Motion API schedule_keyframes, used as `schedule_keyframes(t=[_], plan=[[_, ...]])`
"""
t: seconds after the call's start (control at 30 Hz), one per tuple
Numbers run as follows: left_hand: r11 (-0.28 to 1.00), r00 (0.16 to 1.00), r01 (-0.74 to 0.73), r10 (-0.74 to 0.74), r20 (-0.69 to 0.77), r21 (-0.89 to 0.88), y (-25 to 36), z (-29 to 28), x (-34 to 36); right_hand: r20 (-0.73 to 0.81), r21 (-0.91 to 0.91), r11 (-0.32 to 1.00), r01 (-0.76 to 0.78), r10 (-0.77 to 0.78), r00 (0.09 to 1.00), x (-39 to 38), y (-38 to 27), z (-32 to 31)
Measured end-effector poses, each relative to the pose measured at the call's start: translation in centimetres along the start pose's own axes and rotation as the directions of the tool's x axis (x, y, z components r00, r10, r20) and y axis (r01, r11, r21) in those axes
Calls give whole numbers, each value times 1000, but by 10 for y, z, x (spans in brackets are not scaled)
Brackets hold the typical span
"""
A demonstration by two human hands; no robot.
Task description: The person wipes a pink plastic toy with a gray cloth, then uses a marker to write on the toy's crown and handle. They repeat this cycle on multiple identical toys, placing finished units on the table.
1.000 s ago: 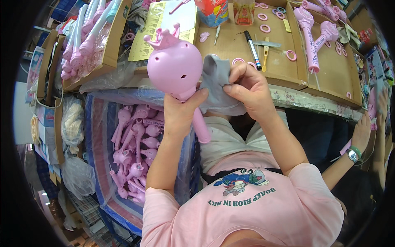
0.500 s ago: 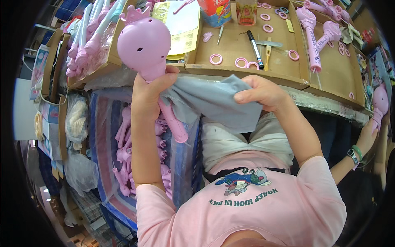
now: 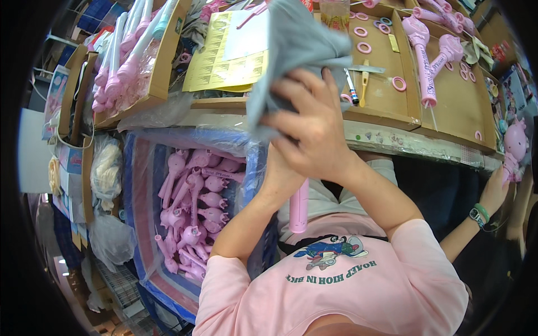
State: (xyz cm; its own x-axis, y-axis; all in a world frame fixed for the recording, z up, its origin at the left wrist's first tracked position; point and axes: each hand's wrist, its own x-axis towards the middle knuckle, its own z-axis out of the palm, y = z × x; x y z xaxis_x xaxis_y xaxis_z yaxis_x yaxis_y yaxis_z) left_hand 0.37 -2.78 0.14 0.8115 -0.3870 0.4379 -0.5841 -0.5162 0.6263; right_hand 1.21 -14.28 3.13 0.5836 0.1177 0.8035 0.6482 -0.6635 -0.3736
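Observation:
A pink toy wand is held in front of me; its handle (image 3: 299, 207) points down toward my shirt. My left hand (image 3: 282, 175) is closed round the wand, mostly behind the other hand. My right hand (image 3: 318, 131), a little blurred, presses a grey cloth (image 3: 291, 47) over the wand's round head. The head itself is hidden under the cloth. Below and to the left, several similar pink wands (image 3: 193, 210) lie heaped in a striped bag lined with clear plastic.
Cardboard trays (image 3: 386, 112) on the bench hold pink rings (image 3: 399, 84), a marker (image 3: 352, 84), a yellow-handled brush (image 3: 365, 84) and two wands (image 3: 426, 61). Yellow sheets (image 3: 224, 61) lie behind. A box of wands (image 3: 126, 61) stands left. At right, another person's hand (image 3: 496, 190) holds a wand.
The wand has moved right and turned more upright. My right hand has brought the cloth from beside the wand up over its head. My hands now overlap.

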Motion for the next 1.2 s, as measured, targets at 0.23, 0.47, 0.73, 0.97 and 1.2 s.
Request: schedule_keyframes(t=[0.23,0.47,0.73,0.97,1.2], plan=[[957,986,161,-146,80,-240,-8,-2,3,-139,26,962,-273,274,952,1,-11,17],[855,952,289,-305,34,-430,2,0,-2,-34,564,673,-478,598,801,15,0,9],[154,780,626,-132,612,-765,13,-22,0,507,858,-439,-266,635,583,3,20,-4],[418,801,593,-226,554,-688,4,-19,5,475,880,-397,-261,746,467,-14,27,5],[965,967,240,-227,119,-110,0,1,-2,132,967,16,-254,821,555,-5,40,-19]])
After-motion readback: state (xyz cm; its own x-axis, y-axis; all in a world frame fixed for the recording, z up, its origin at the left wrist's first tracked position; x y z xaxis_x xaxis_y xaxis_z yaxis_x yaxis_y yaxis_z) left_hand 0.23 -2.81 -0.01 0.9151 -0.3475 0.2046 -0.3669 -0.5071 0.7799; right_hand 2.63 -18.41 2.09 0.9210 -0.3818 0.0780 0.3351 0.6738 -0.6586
